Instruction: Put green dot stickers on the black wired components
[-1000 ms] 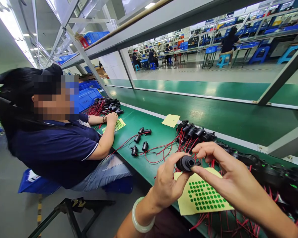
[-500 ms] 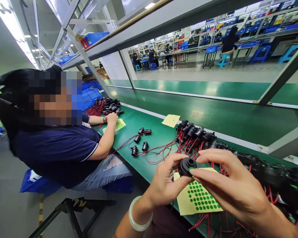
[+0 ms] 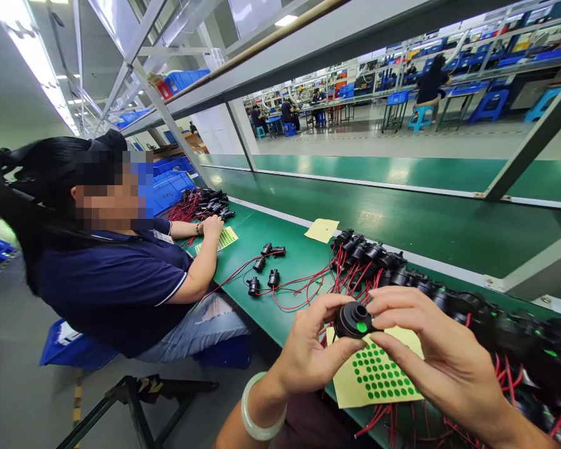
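Note:
My left hand [image 3: 315, 343] grips a small black motor-like pump [image 3: 351, 319] between thumb and fingers, its round end with a short nozzle facing up toward me. A green round sticker [image 3: 361, 327] sits on that end. My right hand [image 3: 442, 349] pinches the pump's right side with thumb and fingertips. Below both hands lies a pale yellow sticker sheet [image 3: 350, 383] with rows of green dots, partly covered by my right hand. Behind the hands, a long row of black pumps [image 3: 374, 251] with red wires stretches to the right; several there carry green dots.
At the left a co-worker [image 3: 107, 280] sits with a hand on another sticker sheet [image 3: 227, 237]. Loose pumps [image 3: 273, 277] lie between us on the green table [image 3: 247, 234]. Blue bins [image 3: 171, 187] stand beyond. A metal post [image 3: 533, 137] rises at the right.
My right thumb has drawn back from the pump's end face to its side, exposing the green sticker. The pump has turned slightly in my fingers.

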The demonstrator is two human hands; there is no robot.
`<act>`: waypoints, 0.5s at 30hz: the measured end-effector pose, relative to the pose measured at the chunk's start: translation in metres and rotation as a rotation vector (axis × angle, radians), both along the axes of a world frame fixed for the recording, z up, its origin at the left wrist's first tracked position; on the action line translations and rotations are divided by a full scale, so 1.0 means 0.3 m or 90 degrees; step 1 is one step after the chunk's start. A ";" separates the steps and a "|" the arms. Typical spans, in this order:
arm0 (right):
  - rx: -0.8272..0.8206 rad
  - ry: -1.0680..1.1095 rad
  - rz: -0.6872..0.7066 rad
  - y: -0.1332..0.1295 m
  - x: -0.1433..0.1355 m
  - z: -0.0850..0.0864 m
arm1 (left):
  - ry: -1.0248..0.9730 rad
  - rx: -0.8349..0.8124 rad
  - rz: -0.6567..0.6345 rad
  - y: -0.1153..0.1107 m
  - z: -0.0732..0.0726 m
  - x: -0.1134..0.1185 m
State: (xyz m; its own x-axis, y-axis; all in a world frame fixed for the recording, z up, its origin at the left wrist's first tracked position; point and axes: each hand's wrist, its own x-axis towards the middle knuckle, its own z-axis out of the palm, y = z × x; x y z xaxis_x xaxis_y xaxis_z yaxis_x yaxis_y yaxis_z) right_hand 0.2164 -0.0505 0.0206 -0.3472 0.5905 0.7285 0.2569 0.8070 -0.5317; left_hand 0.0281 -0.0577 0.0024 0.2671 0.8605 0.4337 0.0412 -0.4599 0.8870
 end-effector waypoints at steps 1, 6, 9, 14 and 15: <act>-0.032 0.021 -0.011 -0.003 -0.008 -0.004 | 0.010 0.007 -0.001 0.000 0.000 0.001; -0.132 0.029 -0.032 -0.008 -0.035 -0.007 | 0.035 0.020 0.007 -0.005 -0.003 0.001; -0.130 -0.004 -0.024 -0.009 -0.024 0.005 | 0.015 -0.014 0.005 -0.007 -0.005 0.000; -0.151 -0.035 -0.014 -0.016 -0.001 0.009 | -0.021 -0.067 -0.012 -0.002 -0.011 0.000; -0.141 -0.032 -0.013 -0.017 -0.001 0.007 | -0.020 -0.071 -0.013 -0.002 -0.010 0.000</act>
